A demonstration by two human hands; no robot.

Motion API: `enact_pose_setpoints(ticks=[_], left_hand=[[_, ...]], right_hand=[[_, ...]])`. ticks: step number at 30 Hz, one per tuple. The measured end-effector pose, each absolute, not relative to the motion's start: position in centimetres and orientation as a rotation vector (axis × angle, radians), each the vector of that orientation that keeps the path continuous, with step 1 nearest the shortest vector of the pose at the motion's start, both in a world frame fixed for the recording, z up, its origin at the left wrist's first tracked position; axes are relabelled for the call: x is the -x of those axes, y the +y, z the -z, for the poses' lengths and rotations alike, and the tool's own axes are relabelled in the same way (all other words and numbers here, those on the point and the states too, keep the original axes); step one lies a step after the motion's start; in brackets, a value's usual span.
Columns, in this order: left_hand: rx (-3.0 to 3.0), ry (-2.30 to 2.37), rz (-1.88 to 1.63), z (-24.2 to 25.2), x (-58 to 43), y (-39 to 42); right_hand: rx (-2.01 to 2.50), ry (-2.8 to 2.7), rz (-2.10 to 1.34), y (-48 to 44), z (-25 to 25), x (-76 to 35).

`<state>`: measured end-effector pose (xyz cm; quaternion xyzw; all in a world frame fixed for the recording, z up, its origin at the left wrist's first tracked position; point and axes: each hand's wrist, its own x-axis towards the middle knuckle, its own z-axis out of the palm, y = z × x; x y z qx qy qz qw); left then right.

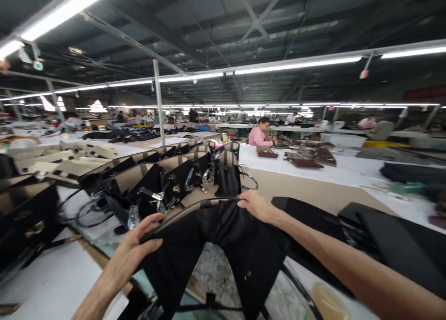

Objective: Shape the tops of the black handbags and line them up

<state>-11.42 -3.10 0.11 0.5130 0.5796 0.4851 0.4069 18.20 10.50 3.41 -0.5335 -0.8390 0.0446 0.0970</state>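
I hold a black handbag (223, 245) up in front of me by its top edge. My left hand (137, 245) grips the left end of the rim, thumb on the near side and fingers curled over it. My right hand (256, 204) is closed on the right end of the rim. The bag hangs open between both hands, with small gold hardware low on its front. Just beyond it stands a row of black and tan handbags (167, 176) with wrapped metal fittings.
A long white and tan worktable (313, 180) stretches away. Flat black pieces (383, 236) lie at right, a yellowish dish (327, 301) near the bottom. A person in pink (259, 135) sits at the far side near brown bags (306, 158). A steel post (159, 101) rises behind the row.
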Motion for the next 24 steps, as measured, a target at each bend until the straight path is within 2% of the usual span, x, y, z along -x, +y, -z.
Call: enact_pose_setpoints(ticks=[6, 14, 19, 22, 24], left_hand=[[-1.263, 1.443, -1.241, 0.8, 10.7, -0.4], [-1.164, 1.39, -1.242, 0.9, 8.6, 0.0], [-1.194, 1.367, -1.307, 1.4, 8.1, 0.5], [-1.24, 1.329, -1.412, 1.7, 7.3, -1.1], [-1.245, 1.405, -1.439, 2.0, 7.0, -2.3]], right_hand=[[1.664, -2.437, -0.055, 10.8, -4.3, -19.4], [1.703, -2.458, -0.087, 10.5, -2.7, -20.0], [1.757, -2.501, 0.194, 8.8, -3.9, -17.6], [1.421, -2.571, 0.333, 6.0, -3.4, -14.9], [0.953, -2.531, 0.311, 5.4, -1.8, -12.1]])
